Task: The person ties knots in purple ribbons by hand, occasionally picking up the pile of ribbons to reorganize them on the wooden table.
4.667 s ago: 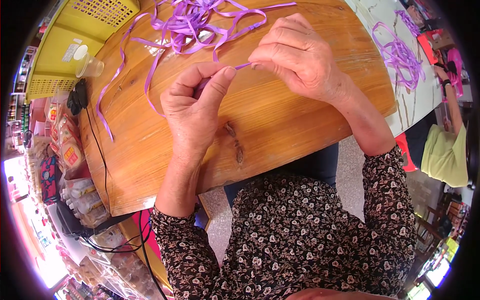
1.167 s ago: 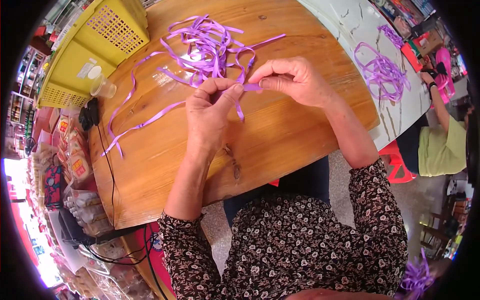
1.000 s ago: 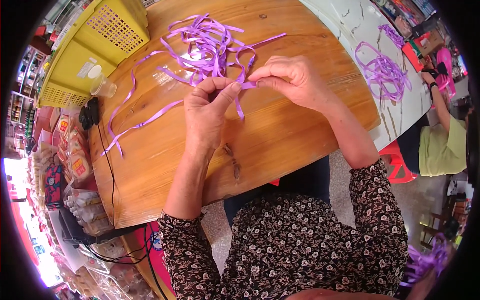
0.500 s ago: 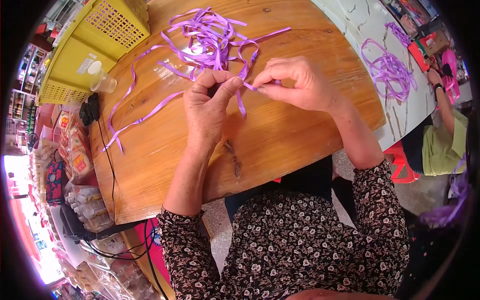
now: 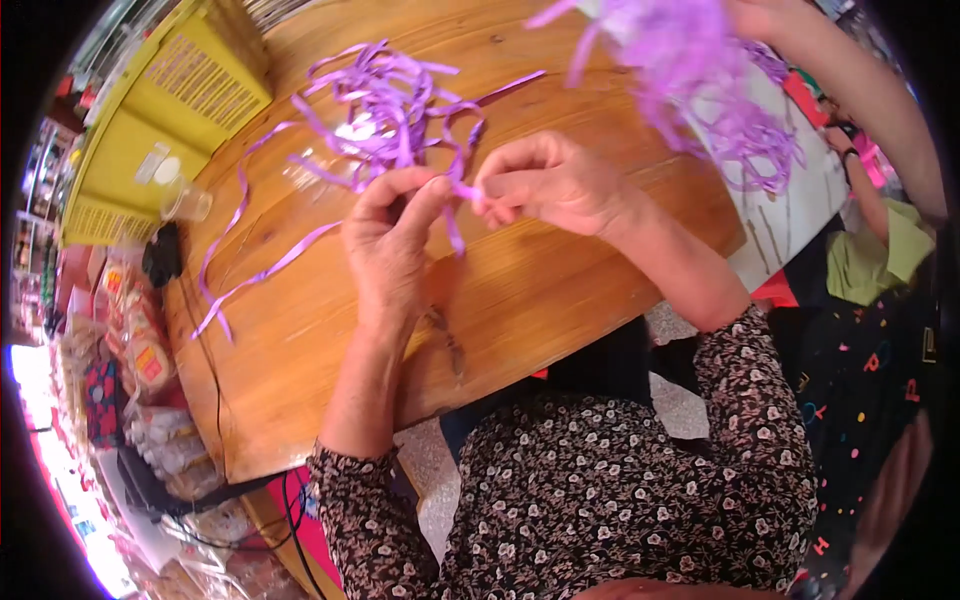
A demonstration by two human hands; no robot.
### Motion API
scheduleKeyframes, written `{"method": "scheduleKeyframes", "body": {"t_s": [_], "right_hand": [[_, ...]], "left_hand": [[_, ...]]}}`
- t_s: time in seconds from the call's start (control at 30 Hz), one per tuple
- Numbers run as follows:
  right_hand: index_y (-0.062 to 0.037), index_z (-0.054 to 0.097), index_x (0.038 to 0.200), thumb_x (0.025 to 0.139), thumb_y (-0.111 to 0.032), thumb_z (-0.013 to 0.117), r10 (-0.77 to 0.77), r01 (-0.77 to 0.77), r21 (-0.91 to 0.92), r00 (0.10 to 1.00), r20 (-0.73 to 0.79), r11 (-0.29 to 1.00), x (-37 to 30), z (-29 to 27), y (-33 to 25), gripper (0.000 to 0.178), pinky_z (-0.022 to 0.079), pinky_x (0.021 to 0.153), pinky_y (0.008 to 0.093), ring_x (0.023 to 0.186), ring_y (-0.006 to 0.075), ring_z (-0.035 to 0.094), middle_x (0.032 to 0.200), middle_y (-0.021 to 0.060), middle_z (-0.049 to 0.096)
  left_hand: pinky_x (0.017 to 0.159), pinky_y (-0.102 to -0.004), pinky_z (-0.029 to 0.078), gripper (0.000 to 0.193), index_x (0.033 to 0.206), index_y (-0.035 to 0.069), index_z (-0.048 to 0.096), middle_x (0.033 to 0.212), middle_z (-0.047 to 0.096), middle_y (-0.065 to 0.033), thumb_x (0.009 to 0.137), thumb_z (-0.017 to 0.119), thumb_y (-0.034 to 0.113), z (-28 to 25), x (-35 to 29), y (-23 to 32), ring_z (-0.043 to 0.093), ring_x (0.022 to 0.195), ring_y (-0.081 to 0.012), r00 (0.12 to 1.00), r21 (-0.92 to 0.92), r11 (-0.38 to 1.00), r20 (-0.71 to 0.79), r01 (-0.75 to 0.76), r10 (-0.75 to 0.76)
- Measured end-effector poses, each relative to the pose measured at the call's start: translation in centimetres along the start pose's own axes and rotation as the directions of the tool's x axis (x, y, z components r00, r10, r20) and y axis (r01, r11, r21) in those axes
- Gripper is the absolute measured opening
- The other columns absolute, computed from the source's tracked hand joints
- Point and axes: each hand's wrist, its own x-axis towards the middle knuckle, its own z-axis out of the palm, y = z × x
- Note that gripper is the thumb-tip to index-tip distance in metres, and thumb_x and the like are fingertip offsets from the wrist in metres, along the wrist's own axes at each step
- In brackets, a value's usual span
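Observation:
My left hand (image 5: 385, 240) pinches a narrow purple ribbon (image 5: 463, 190) between thumb and forefinger above the wooden table. Just to its right, my right hand (image 5: 555, 185) grips the same ribbon with its fingertips, and a short stretch shows between the two hands. One ribbon end hangs down below the fingers. Beyond my hands lies a tangled pile of purple ribbons (image 5: 385, 105), with loose strands trailing left and toward me. The ribbon parts inside my fingers are hidden.
Another person's arm (image 5: 850, 80) reaches in at the upper right with a blurred bunch of purple ribbons (image 5: 675, 50). A yellow crate (image 5: 125, 150), a clear plastic cup (image 5: 188, 200) and packaged goods (image 5: 145, 350) line the left. A second person in a green top (image 5: 875, 255) works at the right.
Another person's arm has come in at the upper right, carrying a bunch of purple ribbons over the table. My hands still hold the ribbon; the whole view has shifted slightly.

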Motion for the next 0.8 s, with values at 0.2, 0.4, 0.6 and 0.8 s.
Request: {"method": "scheduleKeyframes", "body": {"t_s": [0.2,0.4,0.6,0.8], "right_hand": [[0.0032,0.062,0.098,0.085,-0.006,0.058,-0.111,0.112,-0.037,0.994,0.003,0.993,0.0,1.0,0.2,0.017,0.047,0.072,0.0263,0.078,0.0139,0.057,0.087,0.0099,0.063],[0.0016,0.062,0.104,0.085,-0.002,0.055,-0.254,0.253,-0.165,0.967,0.014,0.953,-0.3,1.0,-0.2,0.020,0.048,0.076,0.0261,0.086,0.0149,0.059,0.090,0.0099,0.063],[0.0006,0.062,0.105,0.084,-0.002,0.057,-0.267,0.246,-0.291,0.963,-0.036,0.925,-0.2,1.8,-0.2,0.022,0.049,0.074,0.0255,0.085,0.0148,0.061,0.090,0.0098,0.064],[-0.0011,0.065,0.100,0.080,-0.001,0.061,-0.545,0.384,-0.772,0.836,0.059,0.506,0.1,1.6,0.1,0.021,0.049,0.068,0.0264,0.076,0.0160,0.062,0.084,0.0080,0.064]], "left_hand": [[0.049,-0.0149,0.027,0.007,0.087,0.005,0.062,0.070,0.055,0.0063,0.081,0.065,0.006,0.3,-0.5,-0.3,0.040,0.058,0.0000,1.000,0.017,1.000,-0.013,-0.023,0.024],[0.052,-0.0141,0.030,0.007,0.091,0.005,0.059,0.075,0.058,0.0033,0.084,0.061,0.004,1.6,-1.2,0.1,0.044,0.060,-0.0005,0.993,-0.045,0.992,0.021,-0.118,0.119],[0.065,-0.0176,0.041,0.006,0.091,0.002,0.059,0.081,0.061,-0.0007,0.084,0.059,0.002,0.5,-1.0,-0.5,0.056,0.074,-0.0067,0.999,-0.121,0.992,-0.036,-0.025,0.021],[0.066,-0.0184,0.042,0.009,0.092,0.002,0.060,0.085,0.061,-0.0012,0.083,0.061,0.002,1.4,-1.4,-0.4,0.056,0.077,-0.0074,1.000,-0.141,0.990,0.015,-0.022,0.024]]}}
